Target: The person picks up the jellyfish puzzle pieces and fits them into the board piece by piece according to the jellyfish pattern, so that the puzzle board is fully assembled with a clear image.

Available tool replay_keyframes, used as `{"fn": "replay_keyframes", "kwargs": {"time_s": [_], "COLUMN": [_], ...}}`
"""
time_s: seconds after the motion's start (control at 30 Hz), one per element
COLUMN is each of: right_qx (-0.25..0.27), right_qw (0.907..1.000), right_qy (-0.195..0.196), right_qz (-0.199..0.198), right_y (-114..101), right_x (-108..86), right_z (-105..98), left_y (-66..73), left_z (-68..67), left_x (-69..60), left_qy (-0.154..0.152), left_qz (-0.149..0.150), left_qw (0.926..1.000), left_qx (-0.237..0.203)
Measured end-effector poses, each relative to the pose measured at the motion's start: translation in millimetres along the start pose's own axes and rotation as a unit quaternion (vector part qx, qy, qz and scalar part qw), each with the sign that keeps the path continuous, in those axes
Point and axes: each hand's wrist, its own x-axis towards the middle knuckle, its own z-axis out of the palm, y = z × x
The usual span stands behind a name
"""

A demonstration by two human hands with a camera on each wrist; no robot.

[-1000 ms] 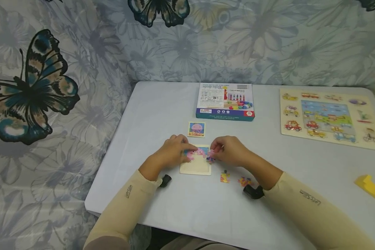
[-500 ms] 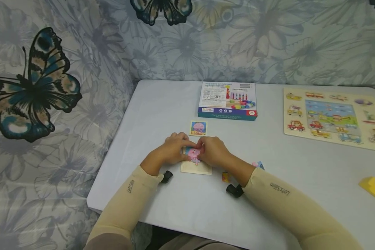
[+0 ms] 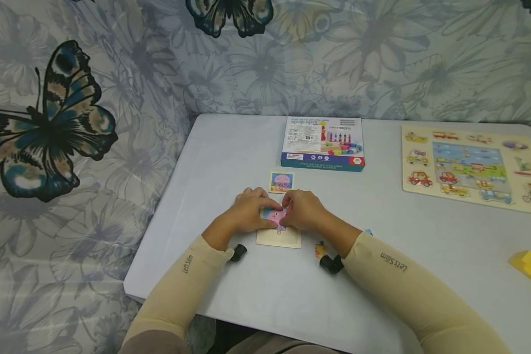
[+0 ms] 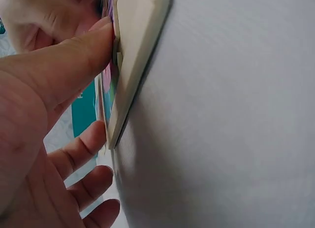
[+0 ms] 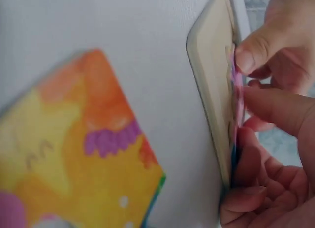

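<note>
Pink pieces (image 3: 275, 215) on the far half of the board (image 3: 279, 239) are touched by the left hand (image 3: 250, 211), its grip relaxed; whether anything is pinched by the right hand (image 3: 304, 209) cannot be told. Fitting seems in hand; edge alignment is likely needed.

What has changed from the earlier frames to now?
The right hand has brought a puzzle piece leftward from the right edge of the puzzle board onto it, beside the left hand; whether it has let go is unclear. The left hand stays on the board; the picture card and box haven't moved.
</note>
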Motion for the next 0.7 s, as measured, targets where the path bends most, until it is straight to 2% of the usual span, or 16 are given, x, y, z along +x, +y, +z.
{"fn": "replay_keyframes", "kwargs": {"time_s": [0.2, 0.33, 0.47, 0.7], "right_qx": [-0.011, -0.006, -0.005, -0.079], "right_qw": [0.9998, 0.9999, 0.9997, 0.9961], "right_qy": [0.003, 0.005, 0.015, -0.003], "right_qz": [0.015, -0.009, -0.019, 0.040], "right_y": [0, 6, 21, 66], "right_x": [4.2, -2.5, -22.0, -70.2], "right_z": [-1, -5, -20, -56], "left_y": [7.1, 8.3, 7.4, 6.7], "left_z": [-0.7, -0.1, 2.5, 6.0], "left_x": [1.1, 0.0, -1.1, -2.1], "left_qy": [0.010, 0.008, 0.004, -0.008], "left_qz": [-0.011, -0.015, -0.017, -0.025], "left_qw": [0.9998, 0.9996, 0.9994, 0.9990], "left_qx": [0.012, 0.023, 0.029, 0.036]}}
